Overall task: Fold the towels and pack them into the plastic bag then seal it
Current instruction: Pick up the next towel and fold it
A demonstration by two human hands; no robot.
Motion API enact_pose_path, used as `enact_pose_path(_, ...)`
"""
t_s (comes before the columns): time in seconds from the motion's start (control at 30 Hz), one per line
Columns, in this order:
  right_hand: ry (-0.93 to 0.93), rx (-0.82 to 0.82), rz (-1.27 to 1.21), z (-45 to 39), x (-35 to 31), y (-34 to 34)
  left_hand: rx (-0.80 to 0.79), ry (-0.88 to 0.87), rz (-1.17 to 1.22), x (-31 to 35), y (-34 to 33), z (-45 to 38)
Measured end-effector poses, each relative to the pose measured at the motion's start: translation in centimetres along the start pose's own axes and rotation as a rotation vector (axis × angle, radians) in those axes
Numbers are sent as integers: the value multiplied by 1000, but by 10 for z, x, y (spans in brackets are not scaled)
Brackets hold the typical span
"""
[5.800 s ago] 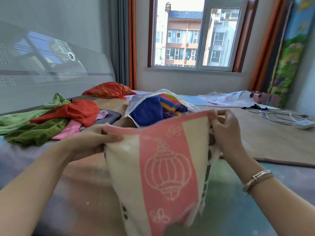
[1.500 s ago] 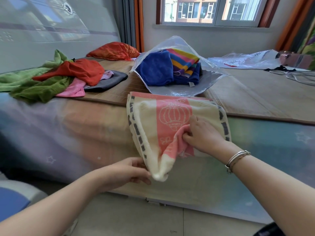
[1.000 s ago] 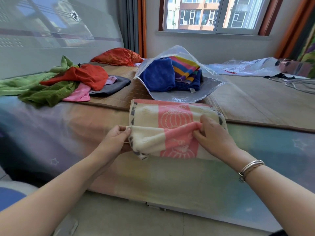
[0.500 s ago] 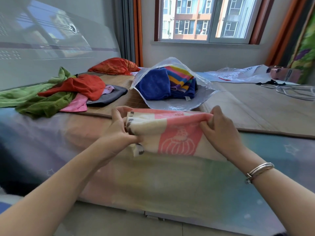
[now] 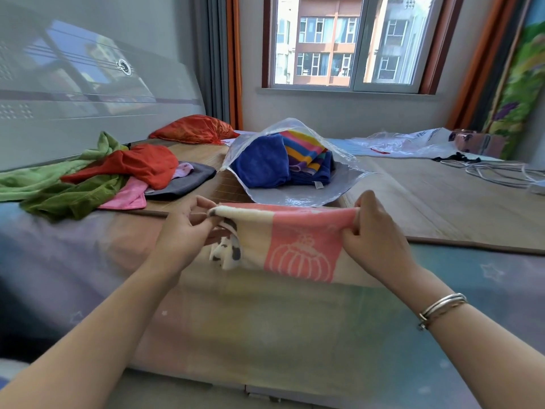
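A folded cream towel with a pink lantern band (image 5: 283, 243) hangs between my hands over the bed's front edge. My left hand (image 5: 184, 231) pinches its left end and my right hand (image 5: 374, 234) pinches its right end. Just behind it a clear plastic bag (image 5: 298, 197) lies open on the mat. Inside the bag are a blue towel (image 5: 261, 163) and a striped towel (image 5: 306, 152). Loose green (image 5: 65, 190), orange (image 5: 138, 165), pink (image 5: 126, 197) and grey (image 5: 188, 181) towels lie heaped at the left.
A woven mat (image 5: 442, 202) covers the bed. An orange pillow (image 5: 194, 131) lies by the headboard. Another plastic bag (image 5: 404, 143) and white cables (image 5: 501, 172) lie at the back right under the window.
My hands folded the pink-and-cream towel in half on the bed, then lifted it off the bed, now holding it by its two ends nearer the bag.
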State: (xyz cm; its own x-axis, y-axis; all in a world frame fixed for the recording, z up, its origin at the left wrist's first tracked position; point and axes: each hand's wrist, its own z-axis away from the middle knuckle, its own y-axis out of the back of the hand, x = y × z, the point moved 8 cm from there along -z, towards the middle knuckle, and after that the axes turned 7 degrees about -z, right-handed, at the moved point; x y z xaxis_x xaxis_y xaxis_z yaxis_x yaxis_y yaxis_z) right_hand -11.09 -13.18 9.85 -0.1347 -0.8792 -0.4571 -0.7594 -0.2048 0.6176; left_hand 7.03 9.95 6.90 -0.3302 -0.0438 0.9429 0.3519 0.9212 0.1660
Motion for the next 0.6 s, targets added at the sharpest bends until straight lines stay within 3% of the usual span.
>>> enact_pose_path(0.23, -19, 20, -5, -2, 5, 1, -228, 104, 279, 12, -3, 3)
enact_pose_path(0.43, -24, -12, -42, -4, 10, -9, -521, 77, -114, 1, -9, 9)
enact_pose_path(0.53, 6, -15, -43, -9, 16, -20, -398, -57, -587, -10, -1, -9)
enact_pose_path(0.6, 50, 4, -34, -18, 18, -26, -276, -124, -699, -9, 3, -23)
